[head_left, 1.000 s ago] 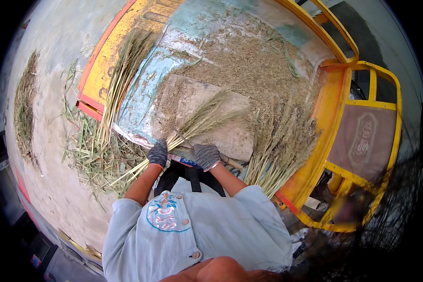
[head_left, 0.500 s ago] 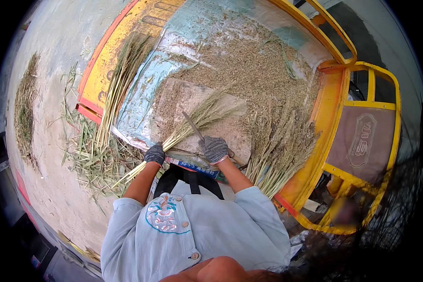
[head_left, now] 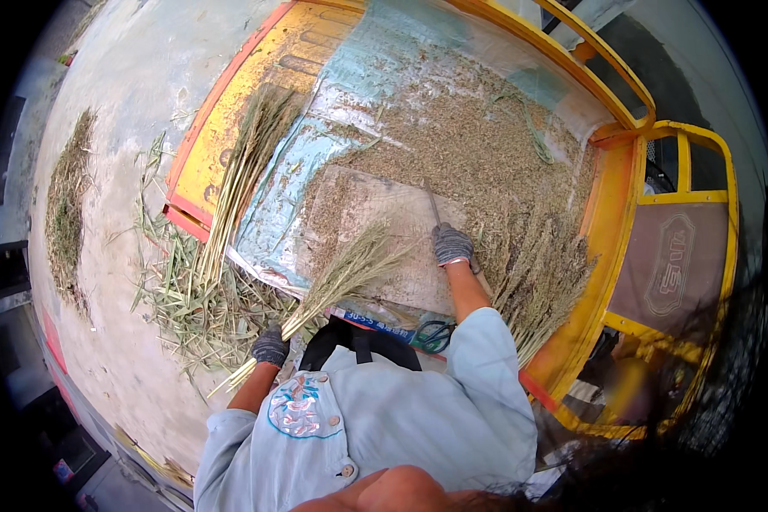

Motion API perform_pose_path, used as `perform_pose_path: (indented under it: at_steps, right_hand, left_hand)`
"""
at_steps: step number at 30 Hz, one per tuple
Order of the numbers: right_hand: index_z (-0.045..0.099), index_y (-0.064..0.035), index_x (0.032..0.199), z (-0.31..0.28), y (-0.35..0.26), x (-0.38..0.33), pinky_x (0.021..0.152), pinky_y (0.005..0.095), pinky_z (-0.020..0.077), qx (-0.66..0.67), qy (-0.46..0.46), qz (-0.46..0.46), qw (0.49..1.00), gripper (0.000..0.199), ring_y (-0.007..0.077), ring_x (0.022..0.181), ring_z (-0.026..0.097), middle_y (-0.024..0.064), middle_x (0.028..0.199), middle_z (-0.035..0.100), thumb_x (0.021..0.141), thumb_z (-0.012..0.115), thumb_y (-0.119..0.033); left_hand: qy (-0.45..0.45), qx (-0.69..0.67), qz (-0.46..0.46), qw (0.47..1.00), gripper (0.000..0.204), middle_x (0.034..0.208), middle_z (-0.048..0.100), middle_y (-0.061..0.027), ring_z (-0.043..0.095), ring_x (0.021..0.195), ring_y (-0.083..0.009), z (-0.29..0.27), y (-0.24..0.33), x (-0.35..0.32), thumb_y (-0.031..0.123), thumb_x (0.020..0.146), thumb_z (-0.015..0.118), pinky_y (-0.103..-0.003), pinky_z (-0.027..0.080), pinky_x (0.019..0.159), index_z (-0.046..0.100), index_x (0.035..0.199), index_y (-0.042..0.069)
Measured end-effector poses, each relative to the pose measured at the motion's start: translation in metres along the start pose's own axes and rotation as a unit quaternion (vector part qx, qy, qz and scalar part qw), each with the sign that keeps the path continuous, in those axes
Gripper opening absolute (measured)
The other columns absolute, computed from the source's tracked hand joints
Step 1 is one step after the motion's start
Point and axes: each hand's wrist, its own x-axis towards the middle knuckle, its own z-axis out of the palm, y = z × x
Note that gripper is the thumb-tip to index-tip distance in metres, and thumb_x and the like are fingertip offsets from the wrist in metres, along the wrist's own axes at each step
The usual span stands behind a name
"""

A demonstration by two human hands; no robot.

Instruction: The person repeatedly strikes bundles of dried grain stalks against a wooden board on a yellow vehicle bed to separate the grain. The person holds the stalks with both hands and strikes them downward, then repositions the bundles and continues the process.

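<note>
My left hand (head_left: 270, 347), in a grey knit glove, is closed around the lower stalks of a bundle of seed-headed stalks (head_left: 341, 277). The bundle's feathery heads fan out over the near left part of a flat board (head_left: 384, 205). My right hand (head_left: 452, 245), gloved alike, is closed on a long, narrow dark metal blade (head_left: 434, 201) at the board's right side. The blade points away from me, apart from the bundle. Most of its handle is hidden in the glove.
Loose seed (head_left: 461, 115) covers a sheet (head_left: 350, 72) in the yellow cart bed (head_left: 610, 196). More stalk bundles lie left (head_left: 247, 162) and right (head_left: 542, 286). Scissors (head_left: 433, 335) rest near my lap. Leafy scraps (head_left: 205, 299) litter the ground left.
My left hand has drawn the bundle back toward me, and its heads now lie nearer. My right hand has moved right and away with the blade, which no longer crosses the stalks.
</note>
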Motion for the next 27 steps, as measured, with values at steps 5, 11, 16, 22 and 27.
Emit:
perform_pose_path:
  at_steps: [5,11,16,22,27]
  right_hand:
    - [0.059,-0.0050,0.099,0.032,-0.018,-0.012,0.073,0.0476,0.0485,0.061,0.036,0.029,0.997,0.041,0.0382,0.085,0.062,0.0235,0.088,0.063,0.087,0.043,-0.041]
    - [0.060,-0.0053,0.095,0.066,-0.012,-0.113,0.068,0.0475,0.0472,0.062,0.080,-0.025,0.995,0.037,0.0369,0.076,0.061,0.0216,0.083,0.062,0.087,0.043,-0.036]
    - [0.060,-0.0066,0.098,0.083,-0.012,-0.210,0.064,0.0463,0.0474,0.014,0.001,-0.039,0.999,0.029,0.0346,0.074,0.060,0.0191,0.085,0.061,0.086,0.044,-0.028]
    - [0.055,-0.0072,0.106,0.061,-0.032,-0.283,0.064,0.0463,0.0478,-0.053,-0.102,-0.043,0.992,0.032,0.0354,0.075,0.061,0.0194,0.086,0.060,0.088,0.042,-0.030]
    - [0.054,-0.0076,0.106,0.087,-0.030,-0.299,0.061,0.0464,0.0478,-0.007,-0.118,-0.013,0.993,0.031,0.0355,0.073,0.060,0.0190,0.087,0.060,0.088,0.043,-0.030]
  left_hand:
    - [0.147,-0.059,0.066,0.985,0.036,0.088,0.064,-0.0156,0.061,0.081,-0.0344,-0.009,-0.002,0.007,0.036,0.075,0.063,-0.045,0.048,0.073,0.059,0.104,0.014]
    - [0.190,-0.115,0.008,0.975,0.056,0.107,0.059,-0.0198,0.058,0.095,-0.0357,-0.083,-0.007,0.082,0.044,0.075,0.064,-0.046,0.045,0.082,0.053,0.118,0.008]
    - [0.239,-0.151,-0.001,0.959,0.067,0.124,0.051,-0.0197,0.049,0.114,-0.0346,-0.144,-0.013,0.193,0.040,0.075,0.066,-0.043,0.040,0.094,0.043,0.129,0.008]
    - [0.245,-0.172,-0.116,0.947,0.039,0.117,0.055,-0.0213,0.055,0.107,-0.0348,-0.172,0.000,0.284,0.017,0.085,0.048,-0.041,0.046,0.087,0.046,0.123,0.005]
    - [0.283,-0.178,-0.134,0.933,0.034,0.116,0.054,-0.0216,0.054,0.108,-0.0354,-0.143,-0.003,0.318,0.018,0.083,0.052,-0.042,0.046,0.088,0.050,0.115,0.005]
